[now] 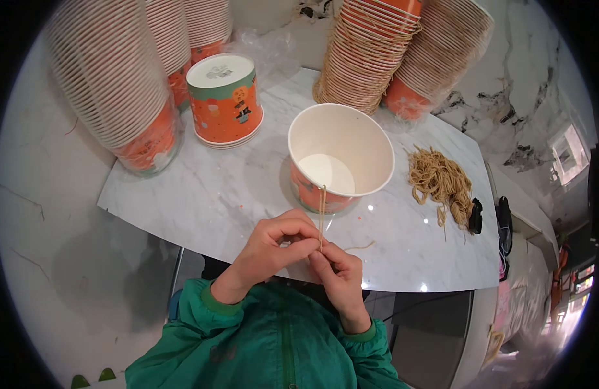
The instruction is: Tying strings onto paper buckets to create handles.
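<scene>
A white-lined paper bucket [371, 152] with an orange printed outside stands upright on the table in front of me, its mouth tipped slightly toward view. A doubled strand of tan twine [321, 211] runs from its near rim down to my fingers. My left hand [267, 249] pinches the twine between thumb and fingertips. Close beside it, my right hand [340, 275] also has its thumb and fingers pressed together at the twine's lower end. A loose twine end sticks out past the right fingers onto the tabletop. The exact knot or crossing between the fingertips is too small to make out.
A marble-patterned table [247, 188] holds a heap of twine [441, 178] at right, beside a small black object [476, 216]. An upside-down orange bucket [225, 104] stands at back left. Tall wrapped bucket stacks [111, 78] flank it; another stack [367, 52] at back has twine on it.
</scene>
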Motion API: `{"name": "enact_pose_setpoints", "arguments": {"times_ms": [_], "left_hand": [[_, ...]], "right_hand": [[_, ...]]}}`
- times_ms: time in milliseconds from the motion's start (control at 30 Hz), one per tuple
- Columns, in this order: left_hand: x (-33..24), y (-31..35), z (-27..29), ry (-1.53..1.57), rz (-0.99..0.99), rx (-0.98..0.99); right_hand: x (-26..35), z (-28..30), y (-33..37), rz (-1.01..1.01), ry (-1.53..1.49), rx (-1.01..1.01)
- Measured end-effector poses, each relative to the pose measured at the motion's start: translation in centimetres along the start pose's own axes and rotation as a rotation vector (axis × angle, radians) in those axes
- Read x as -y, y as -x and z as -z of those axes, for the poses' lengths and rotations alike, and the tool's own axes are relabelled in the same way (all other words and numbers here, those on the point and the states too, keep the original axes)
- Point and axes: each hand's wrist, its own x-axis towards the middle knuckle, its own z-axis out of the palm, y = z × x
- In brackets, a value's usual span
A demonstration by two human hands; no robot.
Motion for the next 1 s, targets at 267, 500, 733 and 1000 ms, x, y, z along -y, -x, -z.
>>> {"name": "enact_pose_setpoints", "arguments": {"times_ms": [267, 500, 733, 1000], "left_hand": [[0.0, 0.1, -0.5, 0.117, 0.024, -0.067], [-2.8, -1.8, -1.0, 0.314, 0.265, -0.237], [-2.6, -3.2, -0.8, 0.401, 0.203, -0.272], [-1.9, -3.7, -1.0, 0.342, 0.127, -0.358]], "right_hand": [[0.0, -0.4, -0.4, 0.174, 0.192, -0.006], [-0.3, -1.0, 0.7, 0.664, 0.922, 0.180], [0.6, -1.3, 1.9, 0.643, 1.087, 0.282], [1.5, -0.9, 1.1, 0.641, 0.870, 0.371]]}}
